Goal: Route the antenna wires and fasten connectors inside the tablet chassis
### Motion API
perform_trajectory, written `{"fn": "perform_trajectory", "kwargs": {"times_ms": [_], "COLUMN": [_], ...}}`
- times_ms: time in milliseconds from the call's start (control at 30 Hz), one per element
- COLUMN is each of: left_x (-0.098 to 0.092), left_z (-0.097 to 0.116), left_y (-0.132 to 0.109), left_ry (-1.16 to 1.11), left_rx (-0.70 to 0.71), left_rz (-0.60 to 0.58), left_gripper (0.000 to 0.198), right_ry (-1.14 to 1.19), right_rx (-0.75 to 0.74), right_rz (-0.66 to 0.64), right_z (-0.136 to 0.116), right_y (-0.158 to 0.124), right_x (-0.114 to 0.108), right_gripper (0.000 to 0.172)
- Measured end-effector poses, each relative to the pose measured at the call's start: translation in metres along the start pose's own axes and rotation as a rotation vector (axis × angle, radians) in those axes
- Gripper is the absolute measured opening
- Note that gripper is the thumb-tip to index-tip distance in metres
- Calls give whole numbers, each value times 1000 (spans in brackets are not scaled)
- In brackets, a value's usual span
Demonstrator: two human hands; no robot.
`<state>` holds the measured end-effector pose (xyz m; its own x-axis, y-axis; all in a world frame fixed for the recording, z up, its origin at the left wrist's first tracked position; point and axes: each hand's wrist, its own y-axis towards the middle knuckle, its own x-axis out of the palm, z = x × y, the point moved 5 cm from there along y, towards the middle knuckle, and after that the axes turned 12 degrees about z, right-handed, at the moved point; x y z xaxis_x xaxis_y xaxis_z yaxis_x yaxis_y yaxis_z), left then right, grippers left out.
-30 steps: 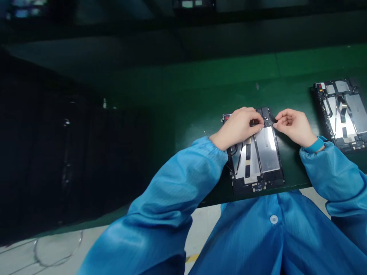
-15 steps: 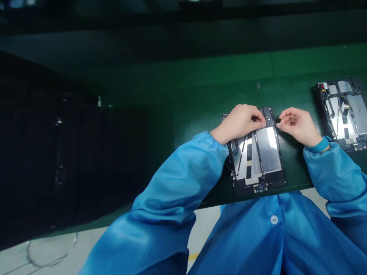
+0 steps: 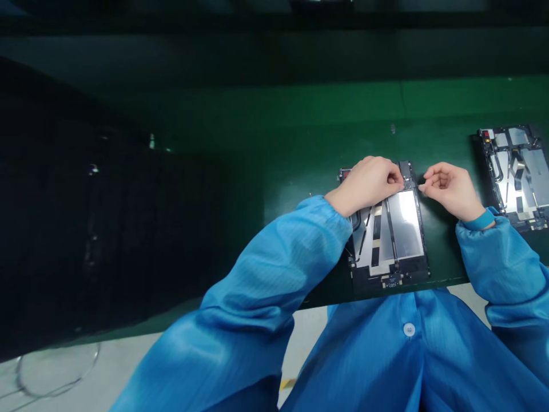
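Note:
An opened tablet point(image 3: 408, 229) lies near the front edge of the table, its silver plates, dark ribbon cables and a small circuit board at the bottom showing. Over its upper part rests my left hand point(image 3: 372, 178), fingertips pinched together at the upper right area; whatever they may hold is too small to make out. Just off the tablet's right edge, my right hand point(image 3: 450, 187) has its thumb and forefinger pressed together with the other fingers curled. Anything between those fingertips cannot be made out. My left hand hides much of the tablet's top left.
A second opened tablet point(image 3: 517, 171) lies to the right on the green table point(image 3: 300, 149). A large dark shape point(image 3: 107, 229) fills the left side. A thin cable point(image 3: 60, 389) loops on the pale floor at lower left.
The view has shifted slightly. Both hands keep nearly the same pose and place at the tablet, with no clear change in grip.

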<state>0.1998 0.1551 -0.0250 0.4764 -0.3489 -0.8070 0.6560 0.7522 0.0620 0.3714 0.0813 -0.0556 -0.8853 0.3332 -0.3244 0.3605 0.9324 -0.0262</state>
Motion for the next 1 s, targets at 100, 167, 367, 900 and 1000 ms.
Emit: {"fn": "perform_trajectory", "kwargs": {"times_ms": [100, 167, 367, 900, 1000], "left_x": [1, 1, 4, 3, 3], "left_z": [3, 6, 19, 1, 0], "left_y": [1, 2, 3, -1, 0], "left_ry": [57, 79, -34, 41, 36], "left_rx": [-26, -24, 154, -30, -19], "left_rz": [-10, -21, 14, 132, 140], "left_gripper": [21, 21, 22, 21, 20], "right_ry": [3, 15, 92, 55, 62], "right_rx": [-6, -27, -104, -97, -97], "right_rz": [15, 32, 72, -30, -34], "right_z": [0, -1, -10, -2, -1], "right_y": [0, 0, -3, 9, 10], "right_x": [-1, -1, 8, 22, 22], "right_gripper": [31, 32, 37, 36, 34]}}
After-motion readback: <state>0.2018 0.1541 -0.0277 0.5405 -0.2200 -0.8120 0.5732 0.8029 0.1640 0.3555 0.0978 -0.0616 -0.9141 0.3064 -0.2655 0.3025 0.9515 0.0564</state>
